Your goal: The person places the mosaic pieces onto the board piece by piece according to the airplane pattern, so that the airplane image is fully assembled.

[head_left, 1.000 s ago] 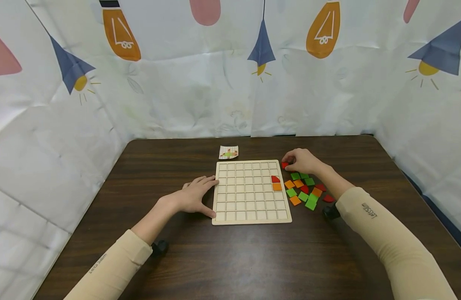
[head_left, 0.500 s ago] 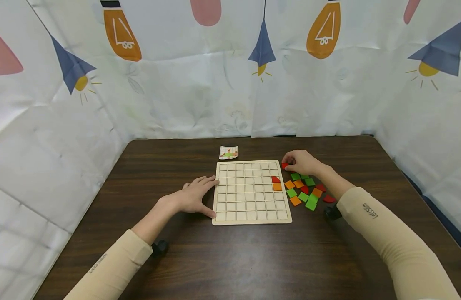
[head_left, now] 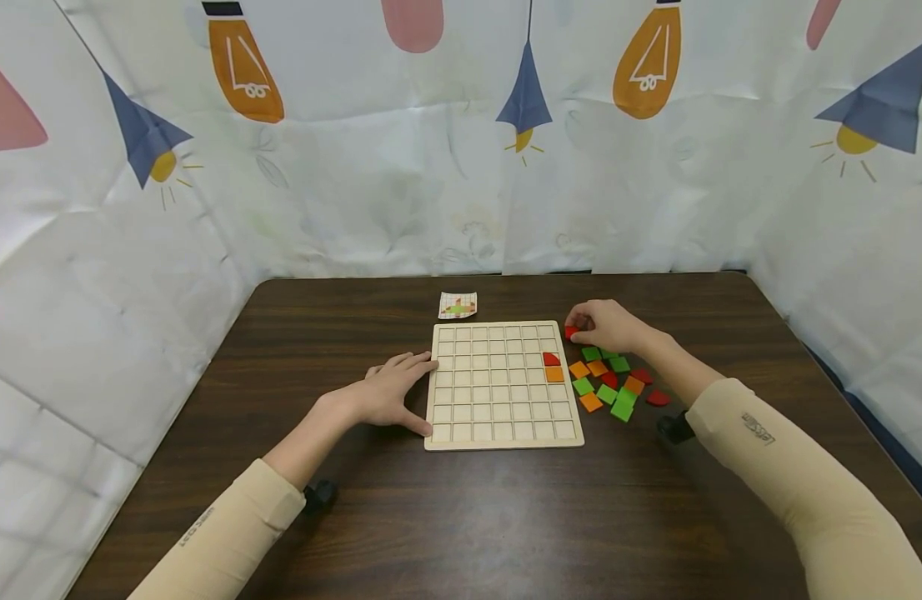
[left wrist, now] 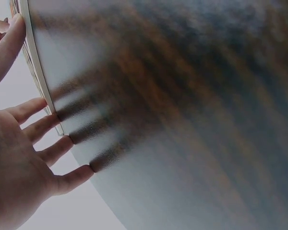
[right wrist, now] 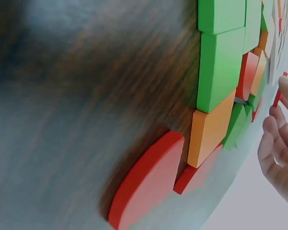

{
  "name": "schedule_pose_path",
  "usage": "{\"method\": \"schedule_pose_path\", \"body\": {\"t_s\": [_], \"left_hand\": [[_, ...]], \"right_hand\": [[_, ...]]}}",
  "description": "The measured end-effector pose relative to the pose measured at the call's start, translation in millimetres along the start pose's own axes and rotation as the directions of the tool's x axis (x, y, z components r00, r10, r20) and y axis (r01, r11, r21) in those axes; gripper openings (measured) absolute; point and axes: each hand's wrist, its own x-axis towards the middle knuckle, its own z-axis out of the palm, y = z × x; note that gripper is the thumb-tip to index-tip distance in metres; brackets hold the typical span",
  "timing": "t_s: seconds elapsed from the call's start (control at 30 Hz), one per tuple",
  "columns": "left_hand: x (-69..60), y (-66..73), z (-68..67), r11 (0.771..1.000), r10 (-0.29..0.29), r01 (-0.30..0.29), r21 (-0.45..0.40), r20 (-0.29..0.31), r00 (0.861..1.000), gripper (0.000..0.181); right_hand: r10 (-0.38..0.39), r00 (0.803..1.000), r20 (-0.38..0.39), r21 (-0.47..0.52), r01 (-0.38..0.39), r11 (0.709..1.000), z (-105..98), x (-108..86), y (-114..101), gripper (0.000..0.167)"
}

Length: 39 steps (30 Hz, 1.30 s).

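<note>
A pale wooden grid board (head_left: 498, 387) lies on the table, with a red quarter-round piece (head_left: 551, 359) just above an orange square (head_left: 554, 374) near its right edge. Fingers and thumb spread, the left hand (head_left: 382, 392) touches the board's left edge; the left wrist view shows its fingertips along the board's side (left wrist: 37, 67). Past the board's upper right corner, the right hand (head_left: 607, 323) pinches a red piece (head_left: 571, 332), seen edge-on between thumb and finger in the right wrist view (right wrist: 278, 96). The exact shape of that piece is partly hidden.
Several green, orange and red pieces (head_left: 607, 393) lie loose to the right of the board, below the right hand. A small card with a coloured pattern (head_left: 458, 306) lies behind the board. A printed white curtain (head_left: 401, 192) hangs beyond the dark table (head_left: 461, 517).
The right forearm and sleeve have shifted slightly to the right, while the hand stays almost in place with the red piece. The left hand and the board have not visibly moved.
</note>
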Motion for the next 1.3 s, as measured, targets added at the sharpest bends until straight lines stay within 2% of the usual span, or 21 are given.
{"method": "schedule_pose_path", "body": {"t_s": [0.33,0.73,1.0,1.3], "left_hand": [[-2.4,1.0,-1.9,1.000,0.006,-0.006,-0.007,0.000,1.000,0.109],[-1.1,0.8,-1.0,1.000,0.005,-0.005,-0.004,0.007,1.000,0.109],[-0.3,0.9,-0.9,1.000,0.009,-0.009,-0.005,0.005,1.000,0.108],[-0.2,0.7,-1.2,1.000,0.007,-0.007,0.001,0.008,1.000,0.108]], "right_hand": [[-0.083,0.997,-0.010,0.003,0.083,0.997,-0.8,-17.9,-12.2,0.020],[-0.129,0.991,0.024,0.042,0.128,0.991,8.1,-32.8,-31.9,0.019],[-0.184,0.982,0.032,0.046,0.182,0.982,13.3,-39.1,-38.5,0.020],[-0.203,0.977,0.061,0.042,0.201,0.979,22.7,-44.0,-43.7,0.020]]}}
